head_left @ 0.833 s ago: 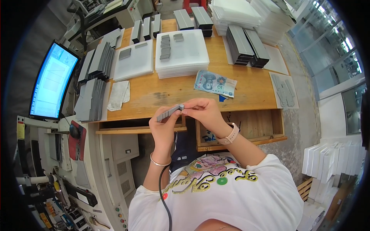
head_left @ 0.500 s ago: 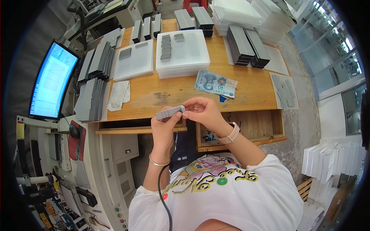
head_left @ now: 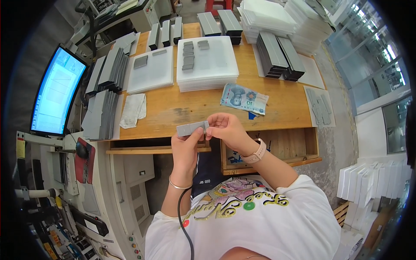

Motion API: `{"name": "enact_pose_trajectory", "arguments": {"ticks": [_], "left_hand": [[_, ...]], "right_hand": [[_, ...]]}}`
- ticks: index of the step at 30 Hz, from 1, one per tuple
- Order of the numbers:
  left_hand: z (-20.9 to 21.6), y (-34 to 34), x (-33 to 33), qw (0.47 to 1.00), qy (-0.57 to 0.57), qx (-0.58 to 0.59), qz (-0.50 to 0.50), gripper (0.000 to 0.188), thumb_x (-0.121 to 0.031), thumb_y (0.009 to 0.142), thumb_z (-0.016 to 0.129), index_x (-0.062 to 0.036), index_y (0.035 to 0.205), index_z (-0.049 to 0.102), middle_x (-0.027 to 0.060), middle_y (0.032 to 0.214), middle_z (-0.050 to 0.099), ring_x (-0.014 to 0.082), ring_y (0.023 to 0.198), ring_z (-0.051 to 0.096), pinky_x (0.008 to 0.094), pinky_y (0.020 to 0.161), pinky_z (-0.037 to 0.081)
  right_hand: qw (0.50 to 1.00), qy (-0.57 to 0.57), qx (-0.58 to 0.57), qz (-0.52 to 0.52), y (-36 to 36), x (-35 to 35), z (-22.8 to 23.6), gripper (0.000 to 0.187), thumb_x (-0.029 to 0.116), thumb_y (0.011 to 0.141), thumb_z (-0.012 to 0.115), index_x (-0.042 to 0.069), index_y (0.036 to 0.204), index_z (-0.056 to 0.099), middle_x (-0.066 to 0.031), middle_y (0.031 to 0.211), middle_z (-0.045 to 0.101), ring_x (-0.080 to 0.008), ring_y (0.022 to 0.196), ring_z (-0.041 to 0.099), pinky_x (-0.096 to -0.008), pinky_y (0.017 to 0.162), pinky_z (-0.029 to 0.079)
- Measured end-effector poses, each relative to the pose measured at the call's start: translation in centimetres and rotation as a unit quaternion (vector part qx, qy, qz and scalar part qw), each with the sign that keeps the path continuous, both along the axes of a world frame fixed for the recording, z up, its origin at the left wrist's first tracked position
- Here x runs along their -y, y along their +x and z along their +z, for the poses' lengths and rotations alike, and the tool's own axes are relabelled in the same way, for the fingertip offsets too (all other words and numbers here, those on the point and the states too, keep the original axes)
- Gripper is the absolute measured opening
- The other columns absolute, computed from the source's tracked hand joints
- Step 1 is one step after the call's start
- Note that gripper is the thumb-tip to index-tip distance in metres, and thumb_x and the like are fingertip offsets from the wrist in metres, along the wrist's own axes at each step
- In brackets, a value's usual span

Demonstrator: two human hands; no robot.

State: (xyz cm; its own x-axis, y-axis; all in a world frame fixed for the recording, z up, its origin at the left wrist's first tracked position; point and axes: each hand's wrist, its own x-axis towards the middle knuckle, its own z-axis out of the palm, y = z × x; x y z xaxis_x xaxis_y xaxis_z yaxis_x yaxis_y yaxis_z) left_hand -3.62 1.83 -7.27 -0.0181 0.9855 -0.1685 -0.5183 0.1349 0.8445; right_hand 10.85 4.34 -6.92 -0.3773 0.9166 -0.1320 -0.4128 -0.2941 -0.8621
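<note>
My left hand (head_left: 185,149) is closed around a short grey strip (head_left: 189,128), with the thumb along its near side. Cross lines divide the strip into several blocks, and I cannot tell whether these are separate pieces. At its right end, my right hand (head_left: 229,133) pinches the last small block between thumb and fingertips. Both hands are just above the front edge of the wooden table (head_left: 173,106). Similar small grey pieces (head_left: 188,55) lie in a row on a stack of white plastic sheets (head_left: 221,60) beyond the hands.
A blue-green banknote (head_left: 245,99) lies past my right hand, and a white cloth (head_left: 133,110) at the left. Below stands an open wooden drawer (head_left: 290,145). Stacks of grey bars (head_left: 272,54) line the table's sides and back. A lit monitor (head_left: 58,91) is at far left.
The strip has turned slightly, showing more of its broad face. Both hands stay nearly in place, still gripping it; the whole view has shifted a little.
</note>
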Motion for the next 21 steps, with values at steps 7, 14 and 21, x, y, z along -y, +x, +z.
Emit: {"name": "enact_pose_trajectory", "arguments": {"ticks": [7, 14, 21], "left_hand": [[0.1, -0.3, -1.2, 0.996, -0.008, 0.089, 0.028, 0.011, 0.003, 0.077, 0.06, 0.0014, 0.087, 0.057, 0.0062, 0.08, 0.06, 0.0116, 0.066, 0.054, 0.0242, 0.061, 0.044], [-0.7, -1.0, -1.6, 0.989, 0.033, -0.005, 0.145, 0.013, 0.002, 0.077, 0.06, 0.0025, 0.089, 0.056, 0.0073, 0.084, 0.06, 0.0141, 0.072, 0.057, 0.0249, 0.068, 0.047], [-0.7, 0.1, -1.1, 0.993, 0.014, -0.009, 0.115, 0.018, 0.003, 0.076, 0.061, 0.0028, 0.092, 0.056, 0.0078, 0.086, 0.061, 0.0139, 0.076, 0.059, 0.025, 0.072, 0.047]], "right_hand": [[0.996, 0.028, 0.073, -0.032, 0.0, -1.7, 0.9, 0.012, 0.003, 0.075, 0.061, 0.0, 0.084, 0.056, -0.0033, 0.075, 0.056, -0.0109, 0.068, 0.056, -0.0247, 0.062, 0.047], [0.719, 0.386, 0.577, 0.004, 0.3, -4.1, 2.4, 0.016, 0.011, 0.063, 0.057, 0.002, 0.076, 0.055, -0.0163, 0.074, 0.056, -0.0334, 0.072, 0.055, -0.0399, 0.065, 0.046], [0.713, 0.351, 0.601, 0.088, 0.0, -4.8, 2.5, 0.018, 0.012, 0.064, 0.056, 0.001, 0.079, 0.056, -0.0171, 0.079, 0.057, -0.0336, 0.078, 0.056, -0.0394, 0.07, 0.046]]}}
